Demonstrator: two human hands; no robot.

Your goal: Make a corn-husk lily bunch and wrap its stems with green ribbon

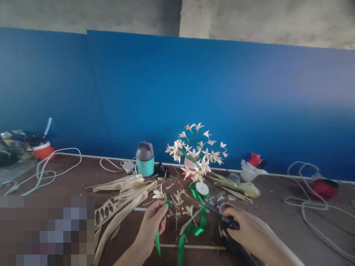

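My left hand [151,225] pinches a small pale leaf flower [159,193] on a green-wrapped stem [158,244], held upright over the brown table. My right hand [246,231] is closed round black scissors [226,225], blades pointing left toward the green ribbon [198,223] that trails from its roll [202,189]. Behind stands a finished bouquet of pale flowers [196,149] in a striped pot [190,163].
Dried palm leaf strips [122,201] lie at the left, more leaves [238,186] at the right. A teal container [145,159] stands at the back beside a charger. White cables [47,168] loop on both sides. A red object [323,187] sits far right.
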